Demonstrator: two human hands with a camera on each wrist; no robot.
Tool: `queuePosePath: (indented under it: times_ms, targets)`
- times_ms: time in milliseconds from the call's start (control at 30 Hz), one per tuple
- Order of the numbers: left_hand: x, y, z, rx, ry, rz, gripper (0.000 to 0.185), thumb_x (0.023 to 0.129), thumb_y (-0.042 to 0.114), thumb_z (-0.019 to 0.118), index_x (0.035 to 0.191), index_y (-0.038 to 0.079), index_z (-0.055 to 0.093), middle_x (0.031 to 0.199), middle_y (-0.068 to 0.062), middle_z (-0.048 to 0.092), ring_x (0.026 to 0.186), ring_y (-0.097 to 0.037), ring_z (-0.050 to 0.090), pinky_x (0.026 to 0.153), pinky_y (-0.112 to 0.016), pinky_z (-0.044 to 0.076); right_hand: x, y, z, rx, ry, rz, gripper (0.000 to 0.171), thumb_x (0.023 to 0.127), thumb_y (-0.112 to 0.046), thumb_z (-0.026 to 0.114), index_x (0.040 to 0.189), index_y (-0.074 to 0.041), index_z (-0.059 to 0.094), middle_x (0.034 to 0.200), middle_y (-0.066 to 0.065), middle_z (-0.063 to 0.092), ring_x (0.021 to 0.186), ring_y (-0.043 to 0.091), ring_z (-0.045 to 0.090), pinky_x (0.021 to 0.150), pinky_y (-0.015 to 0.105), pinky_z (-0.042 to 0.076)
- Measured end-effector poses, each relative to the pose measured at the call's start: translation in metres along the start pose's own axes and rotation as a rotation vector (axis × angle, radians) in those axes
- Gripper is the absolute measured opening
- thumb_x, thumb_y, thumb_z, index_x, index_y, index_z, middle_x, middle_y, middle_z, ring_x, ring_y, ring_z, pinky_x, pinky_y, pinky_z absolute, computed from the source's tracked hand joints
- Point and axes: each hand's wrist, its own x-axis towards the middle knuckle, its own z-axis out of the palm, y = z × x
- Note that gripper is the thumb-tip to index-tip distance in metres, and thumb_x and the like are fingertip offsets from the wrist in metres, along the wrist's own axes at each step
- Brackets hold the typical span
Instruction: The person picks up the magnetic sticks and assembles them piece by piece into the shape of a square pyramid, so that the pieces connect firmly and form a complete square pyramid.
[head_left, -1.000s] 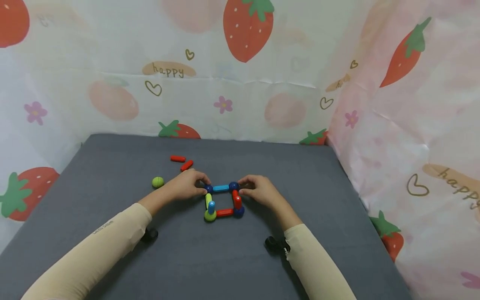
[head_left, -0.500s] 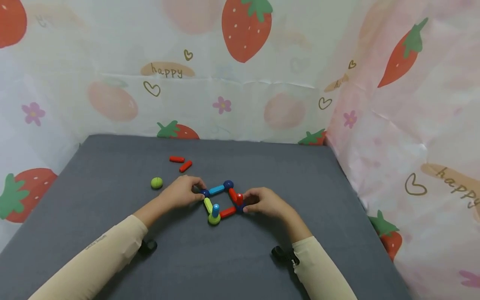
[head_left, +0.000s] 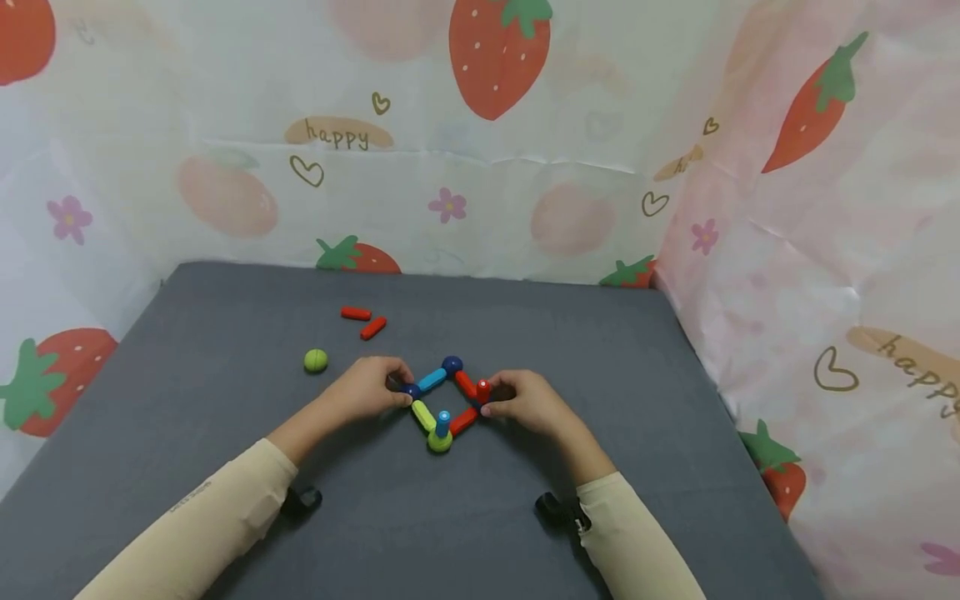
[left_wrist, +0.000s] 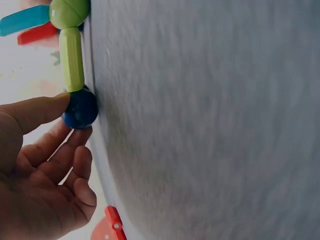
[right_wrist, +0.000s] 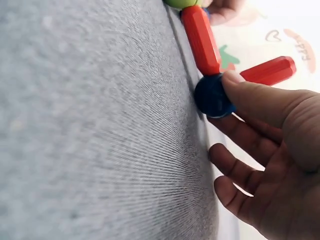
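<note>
A four-sided frame of coloured rods and balls lies on the grey cloth, turned like a diamond. My left hand (head_left: pixel 372 387) pinches the dark blue ball (left_wrist: pixel 81 108) at its left corner, between thumb and fingers. At the right corner, my right hand (head_left: pixel 528 402) pinches another dark blue ball (right_wrist: pixel 213 95). A red rod (right_wrist: pixel 270 70) stands up from that ball. The near corner is a green ball (head_left: pixel 439 441) with an upright blue rod (head_left: pixel 443 422) on it. A third dark blue ball (head_left: pixel 452 365) forms the far corner. Yellow-green, light blue and red rods make the sides.
Two loose red rods (head_left: pixel 356 313) lie toward the back left of the grey table (head_left: pixel 420 533). A loose green ball (head_left: pixel 316 360) sits left of the frame. Strawberry-printed sheets (head_left: pixel 480 200) hang behind and beside the table.
The right hand has shifted from the far right ball to the nearer right one. The frame has turned from a square stance to a diamond, while the left hand keeps its ball.
</note>
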Motion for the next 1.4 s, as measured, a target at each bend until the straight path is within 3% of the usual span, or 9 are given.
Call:
queuePosePath:
  times_ms: [333, 700, 900, 1400]
  targets:
    - [-0.014, 0.008, 0.008, -0.007, 0.011, -0.011, 0.022, 0.09, 0.026, 0.08, 0.107, 0.018, 0.07, 0.103, 0.0, 0.069, 0.089, -0.015, 0.061, 0.072, -0.032, 0.052, 0.013, -0.001, -0.004, 0.032, -0.029, 0.012, 0.029, 0.091, -0.018, 0.079, 0.119, -0.015, 0.075, 0.116, 0.003, 0.074, 0.106, 0.019, 0.068, 0.086, 0.035, 0.055]
    - [-0.021, 0.014, 0.008, 0.033, 0.029, -0.057, 0.023, 0.086, 0.029, 0.084, 0.097, 0.017, 0.068, 0.092, 0.002, 0.068, 0.072, -0.014, 0.058, 0.062, -0.031, 0.05, 0.033, 0.002, -0.008, 0.032, -0.069, -0.04, 0.031, 0.095, -0.015, 0.074, 0.126, -0.012, 0.071, 0.124, 0.005, 0.072, 0.115, 0.02, 0.067, 0.094, 0.037, 0.054]
    - [-0.025, 0.02, 0.01, 0.035, 0.026, -0.089, 0.024, 0.086, 0.029, 0.085, 0.094, 0.016, 0.067, 0.087, 0.002, 0.066, 0.068, -0.015, 0.058, 0.061, -0.031, 0.049, 0.043, 0.004, -0.011, 0.019, -0.084, -0.061, 0.031, 0.097, -0.014, 0.072, 0.128, -0.017, 0.071, 0.128, 0.001, 0.071, 0.122, 0.021, 0.064, 0.102, 0.042, 0.051]
    - [-0.034, 0.035, 0.022, 0.016, 0.031, -0.126, 0.026, 0.085, 0.03, 0.085, 0.09, 0.016, 0.064, 0.082, 0.001, 0.064, 0.063, -0.013, 0.058, 0.057, -0.03, 0.047, 0.061, 0.007, -0.021, 0.095, -0.213, -0.068, 0.035, 0.098, -0.012, 0.069, 0.133, -0.017, 0.069, 0.133, 0.001, 0.069, 0.126, 0.019, 0.06, 0.109, 0.042, 0.046]
